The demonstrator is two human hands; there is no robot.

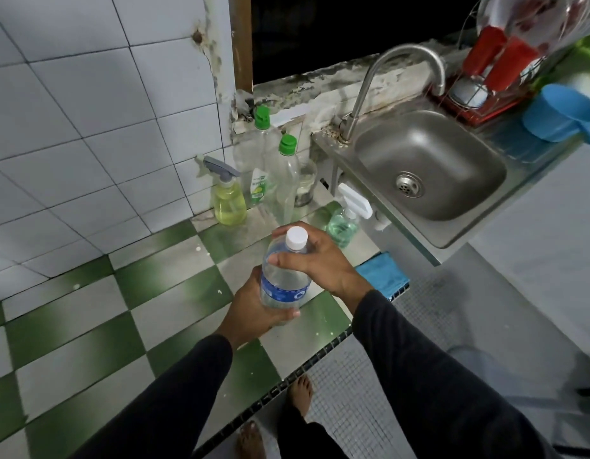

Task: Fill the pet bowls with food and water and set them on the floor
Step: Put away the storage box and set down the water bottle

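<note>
A clear plastic water bottle [282, 283] with a blue label and a white cap [296, 238] is held above the green-and-white checked counter [88, 342]. My left hand [254, 313] grips its lower body from below. My right hand [317, 256] curls round the bottle's shoulder just under the cap, thumb on the near side. The cap is on. No pet bowl is in view.
A steel sink [429, 167] with a curved tap [403, 81] stands at the right. Spray and dish-soap bottles [264, 167] cluster by the tiled wall. A blue cloth [383, 274] lies at the counter edge. A blue scoop [558, 114] and a dish rack [495, 71] sit behind the sink.
</note>
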